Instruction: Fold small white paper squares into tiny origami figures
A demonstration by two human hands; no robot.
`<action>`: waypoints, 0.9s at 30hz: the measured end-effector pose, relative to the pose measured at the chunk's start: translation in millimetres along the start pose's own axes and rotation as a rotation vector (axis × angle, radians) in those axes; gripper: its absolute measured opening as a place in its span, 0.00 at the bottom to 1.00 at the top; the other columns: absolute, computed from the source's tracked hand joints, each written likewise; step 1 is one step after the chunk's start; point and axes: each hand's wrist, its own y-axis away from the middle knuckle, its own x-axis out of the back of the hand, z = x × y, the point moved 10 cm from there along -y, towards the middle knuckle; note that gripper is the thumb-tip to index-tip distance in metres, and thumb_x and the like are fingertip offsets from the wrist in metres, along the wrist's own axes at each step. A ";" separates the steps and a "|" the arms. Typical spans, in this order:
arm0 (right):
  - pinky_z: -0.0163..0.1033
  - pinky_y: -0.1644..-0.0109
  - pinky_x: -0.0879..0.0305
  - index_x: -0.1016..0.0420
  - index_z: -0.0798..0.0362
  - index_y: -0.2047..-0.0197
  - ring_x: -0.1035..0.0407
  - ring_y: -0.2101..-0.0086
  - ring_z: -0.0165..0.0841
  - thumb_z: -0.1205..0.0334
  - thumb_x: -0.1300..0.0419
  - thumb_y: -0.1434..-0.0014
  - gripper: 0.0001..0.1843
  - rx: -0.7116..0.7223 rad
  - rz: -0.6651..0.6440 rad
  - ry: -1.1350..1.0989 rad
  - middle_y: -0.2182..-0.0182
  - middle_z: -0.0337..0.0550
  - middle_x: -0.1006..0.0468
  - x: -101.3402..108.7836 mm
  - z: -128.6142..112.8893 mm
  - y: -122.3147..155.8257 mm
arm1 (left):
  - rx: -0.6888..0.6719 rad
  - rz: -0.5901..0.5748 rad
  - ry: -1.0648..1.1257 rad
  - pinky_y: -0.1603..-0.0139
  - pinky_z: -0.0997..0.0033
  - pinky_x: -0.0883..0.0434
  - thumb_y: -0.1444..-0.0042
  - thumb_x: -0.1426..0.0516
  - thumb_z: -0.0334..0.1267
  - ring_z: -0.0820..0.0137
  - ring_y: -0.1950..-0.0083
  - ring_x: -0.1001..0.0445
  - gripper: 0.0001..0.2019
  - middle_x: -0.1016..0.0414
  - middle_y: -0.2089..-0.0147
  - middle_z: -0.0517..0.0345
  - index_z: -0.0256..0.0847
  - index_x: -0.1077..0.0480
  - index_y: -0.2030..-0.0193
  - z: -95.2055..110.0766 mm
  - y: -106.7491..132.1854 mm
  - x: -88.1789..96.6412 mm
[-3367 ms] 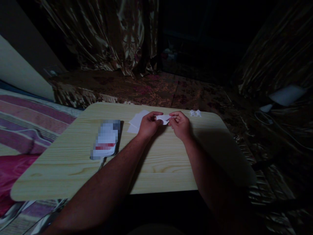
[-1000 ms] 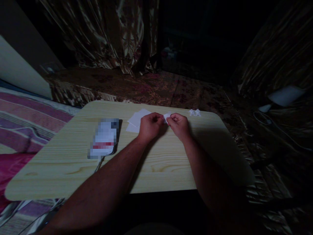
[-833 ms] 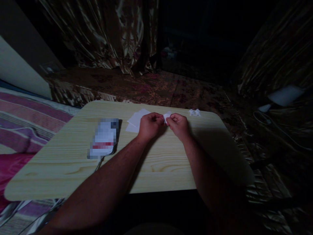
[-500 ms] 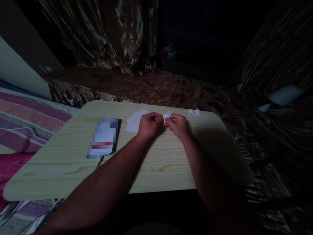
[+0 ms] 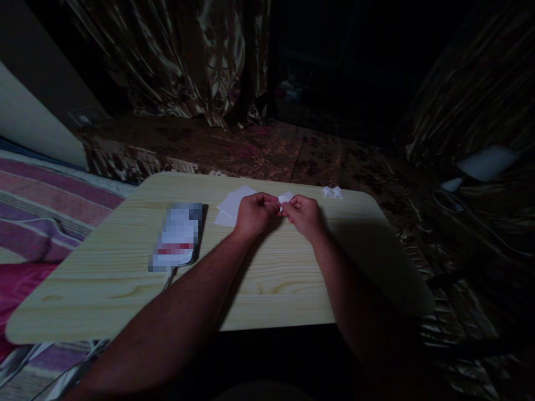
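Note:
Between my two hands is a small folded piece of white paper (image 5: 286, 197), its upper part showing above the fingertips. My left hand (image 5: 256, 213) pinches it from the left, and my right hand (image 5: 305, 215) grips it from the right with thumb and fingers. The lower part of the paper is hidden by the fingers. Just left of my left hand lie several flat white paper sheets (image 5: 232, 204), overlapping. Two small folded white paper pieces (image 5: 332, 192) stand side by side near the table's far edge, right of my right hand.
A phone-like device (image 5: 178, 234), its face blurred out, lies on the light wooden table (image 5: 276, 284) with a white cable (image 5: 168, 277) at its near end. A striped bedspread (image 5: 62, 200) is at the left. Patterned curtains (image 5: 225, 61) hang behind, and a pale lamp (image 5: 488, 163) stands right.
Both hands stay in nearly the same place, still pinching the paper. Slightly more of its top shows above the fingers.

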 end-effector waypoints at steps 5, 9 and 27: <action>0.29 0.80 0.45 0.33 0.54 0.77 0.39 0.84 0.24 0.57 0.39 0.52 0.10 0.017 -0.003 0.016 0.82 0.37 0.27 0.7 1.1 -0.5 | -0.016 -0.004 -0.003 0.75 0.74 0.34 0.56 0.37 0.41 0.72 0.75 0.29 0.11 0.23 0.74 0.54 0.35 0.26 0.69 -0.6 -0.5 0.1; 0.29 0.80 0.45 0.33 0.54 0.76 0.40 0.84 0.23 0.56 0.39 0.51 0.11 0.036 -0.007 0.034 0.82 0.37 0.27 1.6 3.4 -1.4 | -0.030 -0.007 0.009 0.74 0.75 0.34 0.56 0.37 0.41 0.73 0.75 0.29 0.11 0.24 0.74 0.55 0.35 0.26 0.69 -1.3 -1.4 0.4; 0.29 0.81 0.47 0.33 0.54 0.77 0.43 0.85 0.22 0.57 0.39 0.51 0.10 0.023 -0.019 -0.004 0.82 0.36 0.28 -0.7 2.1 -0.5 | -0.006 -0.012 0.041 0.73 0.75 0.35 0.56 0.37 0.39 0.72 0.75 0.29 0.10 0.23 0.74 0.55 0.35 0.26 0.69 -5.6 -2.6 -0.7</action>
